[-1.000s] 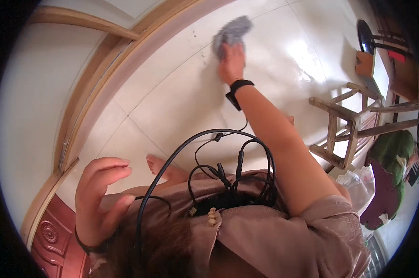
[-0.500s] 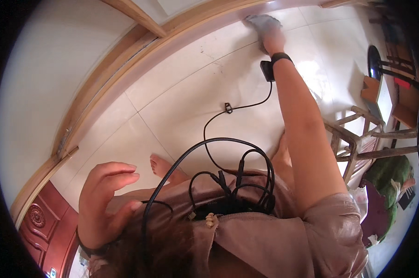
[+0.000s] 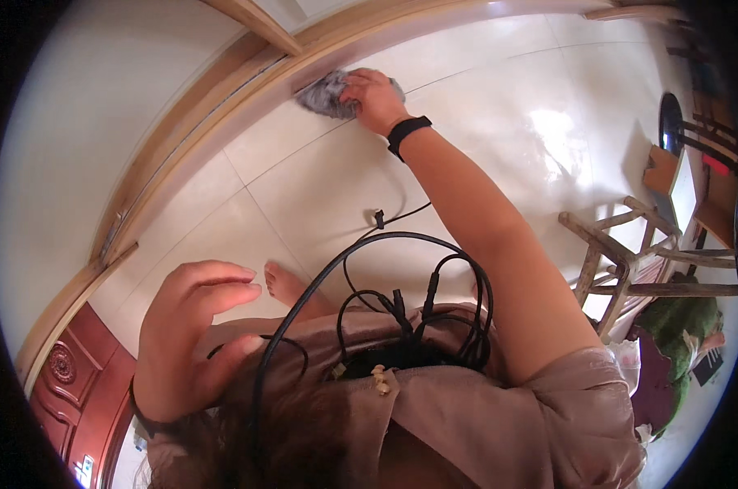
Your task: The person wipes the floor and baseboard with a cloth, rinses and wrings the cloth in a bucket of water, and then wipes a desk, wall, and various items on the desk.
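Right hand [image 3: 375,101] holds crumpled grey cloth [image 3: 322,97] against glossy cream tiled floor [image 3: 459,155], far centre; left hand [image 3: 188,330], near left, half-curled, thumb-finger gap wide.

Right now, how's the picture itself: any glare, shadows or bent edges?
Head view: bright glare on the floor, right of center; soft shadow on the tiles just below the right hand; wooden frame bowed by the fisheye; corners black.
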{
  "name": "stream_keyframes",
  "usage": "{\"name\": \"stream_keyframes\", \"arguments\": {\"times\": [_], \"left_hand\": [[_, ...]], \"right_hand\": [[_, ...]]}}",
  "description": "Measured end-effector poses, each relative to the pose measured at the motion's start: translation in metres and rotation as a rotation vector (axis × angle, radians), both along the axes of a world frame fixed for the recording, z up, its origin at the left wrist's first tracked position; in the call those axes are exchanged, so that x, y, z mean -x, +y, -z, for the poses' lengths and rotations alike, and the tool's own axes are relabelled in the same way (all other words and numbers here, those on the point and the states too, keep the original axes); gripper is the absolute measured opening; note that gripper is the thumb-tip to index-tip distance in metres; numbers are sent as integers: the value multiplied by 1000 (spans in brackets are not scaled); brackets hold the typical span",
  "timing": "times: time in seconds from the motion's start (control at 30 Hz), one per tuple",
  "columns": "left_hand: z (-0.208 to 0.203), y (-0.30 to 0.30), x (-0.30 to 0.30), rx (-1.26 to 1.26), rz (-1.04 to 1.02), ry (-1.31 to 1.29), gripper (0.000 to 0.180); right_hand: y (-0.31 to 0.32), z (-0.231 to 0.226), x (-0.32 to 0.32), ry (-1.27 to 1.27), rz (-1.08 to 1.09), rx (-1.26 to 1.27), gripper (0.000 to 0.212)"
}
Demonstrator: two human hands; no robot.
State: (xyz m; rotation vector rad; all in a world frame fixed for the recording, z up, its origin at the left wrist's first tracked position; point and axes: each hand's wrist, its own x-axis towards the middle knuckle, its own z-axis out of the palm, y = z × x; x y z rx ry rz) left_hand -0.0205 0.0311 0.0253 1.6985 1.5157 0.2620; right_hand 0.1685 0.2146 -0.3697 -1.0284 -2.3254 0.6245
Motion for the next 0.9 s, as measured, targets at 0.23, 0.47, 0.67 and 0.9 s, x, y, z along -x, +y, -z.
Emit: {"name": "stream_keyframes", "arguments": {"times": [0.23,0.47,0.67,0.9], "left_hand": [[-4,-4,-5,-52,-6,4,37],[-10,-14,-11,-87,-25,-19,36],[-12,-24,-13,-50,-2,10,36],[-12,-17,-17,-38,26,4,36]], "right_hand": [[0,-5,-35,-7,-455,121,10],[-19,-21,-105,-104,-476,241,14],[-20,-83,-129,-483,-288,217,12],[-84,-83,-87,-501,353,122,79]]}}
